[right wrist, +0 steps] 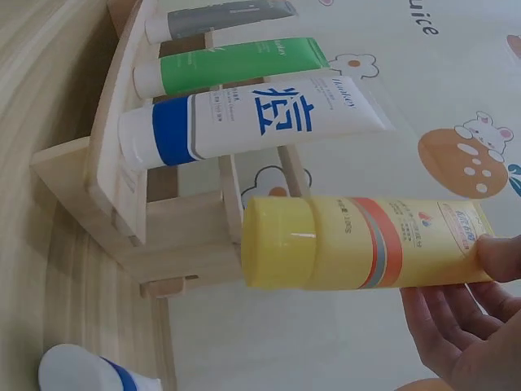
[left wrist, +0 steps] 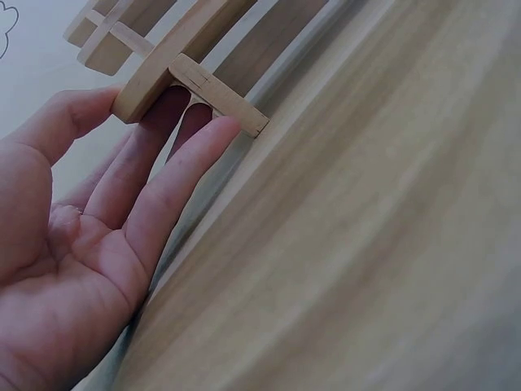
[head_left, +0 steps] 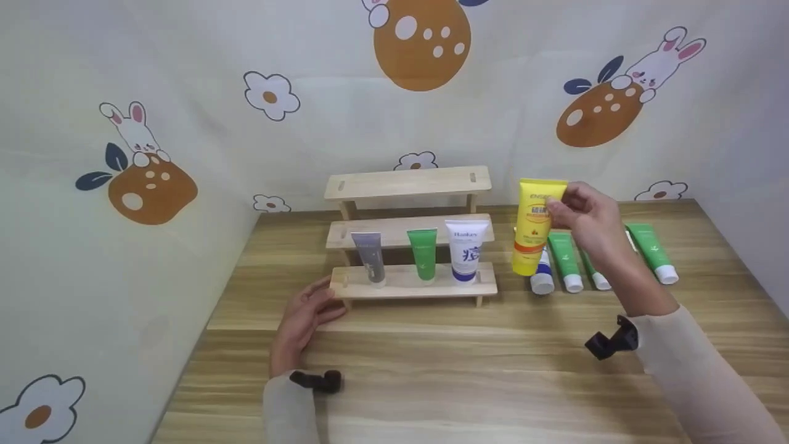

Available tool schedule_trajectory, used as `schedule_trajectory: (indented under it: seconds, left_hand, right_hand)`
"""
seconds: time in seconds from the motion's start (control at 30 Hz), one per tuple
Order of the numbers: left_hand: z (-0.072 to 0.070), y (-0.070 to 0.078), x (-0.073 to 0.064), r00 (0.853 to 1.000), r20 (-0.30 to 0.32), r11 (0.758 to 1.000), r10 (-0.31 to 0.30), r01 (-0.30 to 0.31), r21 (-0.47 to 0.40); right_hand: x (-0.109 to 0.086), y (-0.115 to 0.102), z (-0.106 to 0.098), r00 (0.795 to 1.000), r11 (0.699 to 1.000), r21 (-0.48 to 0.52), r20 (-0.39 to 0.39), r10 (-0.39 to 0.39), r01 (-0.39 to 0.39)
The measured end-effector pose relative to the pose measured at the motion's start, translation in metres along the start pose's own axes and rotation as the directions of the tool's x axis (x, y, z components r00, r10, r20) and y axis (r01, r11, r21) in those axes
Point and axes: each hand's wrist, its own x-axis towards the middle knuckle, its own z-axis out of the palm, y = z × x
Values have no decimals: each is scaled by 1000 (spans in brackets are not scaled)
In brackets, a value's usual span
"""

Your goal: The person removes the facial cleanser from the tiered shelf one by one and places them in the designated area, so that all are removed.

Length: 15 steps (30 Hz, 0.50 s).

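Note:
A yellow squeeze tube (head_left: 531, 225) hangs cap down at the right of the wooden step rack (head_left: 407, 184). My right hand (head_left: 595, 231) pinches it near its flat top end between thumb and fingers. At the rack's lower left corner, my left hand (head_left: 306, 316) holds the end of the bottom step, thumb on the board's edge and fingers underneath it (left wrist: 155, 77). On that step stand three tubes, caps down: a grey one (head_left: 370, 256), a green one (head_left: 423, 254) and a white one with a blue band (right wrist: 260, 120).
Right of the rack, several tubes lie on the wooden table (head_left: 431, 364), caps toward me. Among them are a white-and-blue tube (head_left: 542, 280) and a green tube (head_left: 652, 250), partly behind my right arm. A patterned cloth (head_left: 333, 111) hangs behind the table.

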Motion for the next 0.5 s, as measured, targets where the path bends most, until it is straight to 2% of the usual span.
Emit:
schedule_trajectory:
  seconds: [0.23,0.5]
  left_hand:
    - [0,0,0,1000,0,1000,3,-3,-10]
    - [0,0,-2,1000,-12,1000,-1,1,-11]
  right_hand:
    - [-7,29,-7,993,995,12,52,103,-104]
    - [-14,63,-7,961,969,-15,124,246,-246]
